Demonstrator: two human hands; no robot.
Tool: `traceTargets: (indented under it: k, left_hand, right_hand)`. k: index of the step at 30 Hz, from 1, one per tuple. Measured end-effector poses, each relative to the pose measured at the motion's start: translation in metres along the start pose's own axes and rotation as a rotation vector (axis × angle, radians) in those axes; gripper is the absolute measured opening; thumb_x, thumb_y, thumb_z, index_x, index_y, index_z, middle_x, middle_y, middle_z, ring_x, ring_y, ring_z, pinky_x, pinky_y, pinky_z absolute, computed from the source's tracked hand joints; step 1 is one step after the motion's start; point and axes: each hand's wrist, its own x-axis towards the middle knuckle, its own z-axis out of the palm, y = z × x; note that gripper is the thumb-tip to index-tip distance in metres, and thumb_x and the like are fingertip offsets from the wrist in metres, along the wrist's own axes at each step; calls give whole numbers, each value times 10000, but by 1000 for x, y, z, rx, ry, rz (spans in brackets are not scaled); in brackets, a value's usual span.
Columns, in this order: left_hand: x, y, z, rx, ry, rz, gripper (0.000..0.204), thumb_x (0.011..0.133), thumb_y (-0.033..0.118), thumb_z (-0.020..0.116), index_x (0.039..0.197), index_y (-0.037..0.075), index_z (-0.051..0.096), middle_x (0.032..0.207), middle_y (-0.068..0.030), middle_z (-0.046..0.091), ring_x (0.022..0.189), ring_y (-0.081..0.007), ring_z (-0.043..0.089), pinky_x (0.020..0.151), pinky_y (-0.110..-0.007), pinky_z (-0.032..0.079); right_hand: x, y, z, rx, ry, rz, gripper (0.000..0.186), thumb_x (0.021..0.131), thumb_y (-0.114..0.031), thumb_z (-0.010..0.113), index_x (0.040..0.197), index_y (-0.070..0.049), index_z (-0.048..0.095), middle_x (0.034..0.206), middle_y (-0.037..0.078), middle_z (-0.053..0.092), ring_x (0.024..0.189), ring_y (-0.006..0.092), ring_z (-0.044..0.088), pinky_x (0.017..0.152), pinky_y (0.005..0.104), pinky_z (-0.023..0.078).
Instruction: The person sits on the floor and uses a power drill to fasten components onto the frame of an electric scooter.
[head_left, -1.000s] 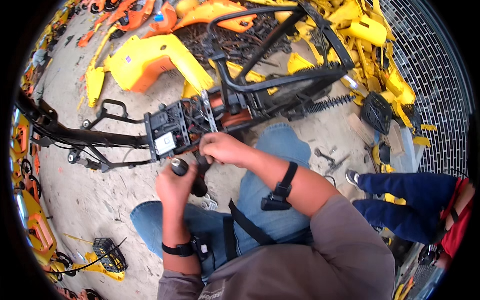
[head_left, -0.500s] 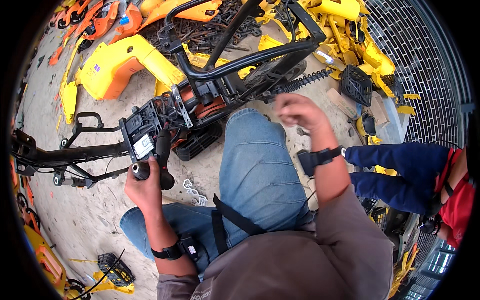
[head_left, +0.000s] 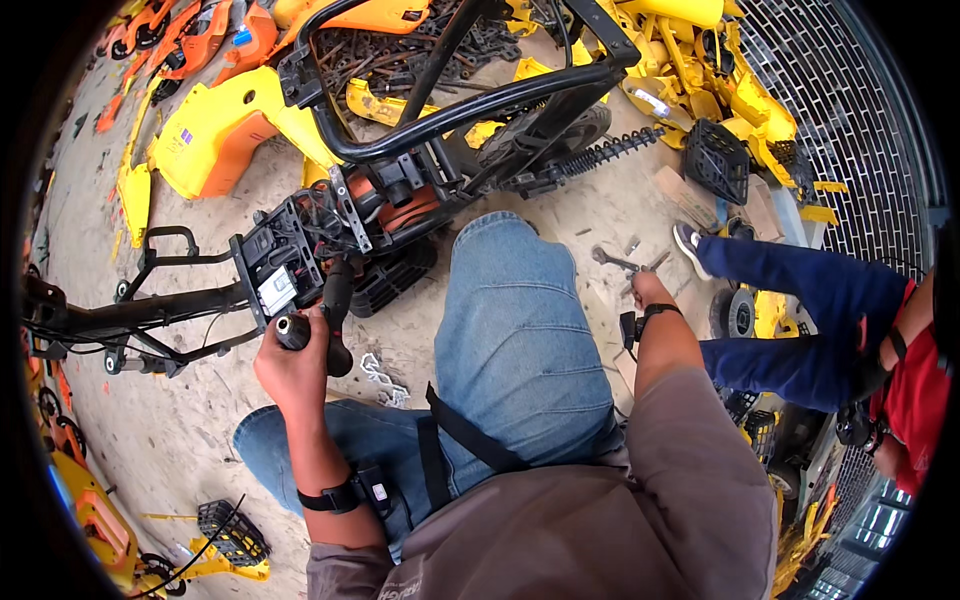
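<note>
In my left hand is a black-and-red cordless drill [head_left: 338, 295], its round chuck pointing up toward me; the fingers wrap round it beside the bike frame. My left hand [head_left: 290, 365] is closed. Out to the right, my right hand [head_left: 652, 290] reaches down to the floor, its fingers closed at the handle end of a metal wrench [head_left: 612, 262]. A stripped black bike frame [head_left: 210, 297] lies across the floor before my knees, with exposed wiring, a white-labelled box [head_left: 277, 288] and a coil shock absorber [head_left: 610, 158].
Yellow and orange body panels [head_left: 215, 135] lie beyond the frame, near a heap of dark metal parts [head_left: 450, 55]. A black basket [head_left: 715, 160] and yellow scrap stand at the right. A co-worker in dark blue trousers [head_left: 800, 280] is close on my right. White pieces [head_left: 383, 380] lie near my knee.
My right hand has moved down and to the right, from beside my knee to the wrench on the floor. The left hand keeps hold of the drill. My view has shifted slightly.
</note>
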Motion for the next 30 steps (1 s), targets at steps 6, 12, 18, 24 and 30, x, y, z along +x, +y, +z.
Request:
traceTargets:
  k: [6, 12, 18, 24, 30]
  left_hand:
    - [-3, -1, -4, -47, 48, 11, 310, 837, 295, 804, 897, -2, 740, 714, -100, 714, 666, -130, 677, 666, -328, 545]
    - [1, 1, -17, -496, 97, -53, 197, 870, 159, 814, 834, -8, 718, 731, -20, 698, 674, -69, 610, 643, -261, 517]
    - [6, -9, -30, -702, 32, -33, 179, 881, 149, 791, 846, -12, 722, 709, -25, 688, 623, -94, 629, 592, -268, 518]
    - [12, -22, -46, -1088, -25, -144, 185, 935, 162, 703, 913, -21, 694, 817, -108, 731, 733, -156, 678, 703, -300, 550]
    - [19, -59, -62, -1298, -66, -448, 295, 946, 298, 691, 963, 9, 635, 850, -122, 689, 738, -202, 671, 708, -317, 568]
  right_hand:
    - [-44, -66, 20, -269, -180, -131, 195, 883, -160, 586, 717, -64, 551, 551, 37, 407, 444, 170, 385, 407, 384, 319]
    - [-265, -160, 61, -856, 285, -937, 284, 871, -251, 572, 938, -9, 706, 803, 189, 704, 744, 336, 687, 701, 447, 532]
    - [-492, -186, 95, -726, -449, -1496, 209, 963, -146, 612, 1139, -47, 664, 957, 198, 703, 912, 389, 686, 764, 452, 543]
    - [-536, -184, 217, -956, -314, -2104, 518, 835, -46, 643, 1347, -97, 586, 1213, 150, 599, 963, 348, 613, 842, 432, 509]
    - [-519, -155, 289, -697, -407, -2460, 493, 885, -117, 580, 1378, -125, 587, 1230, 72, 597, 1011, 252, 555, 877, 366, 450]
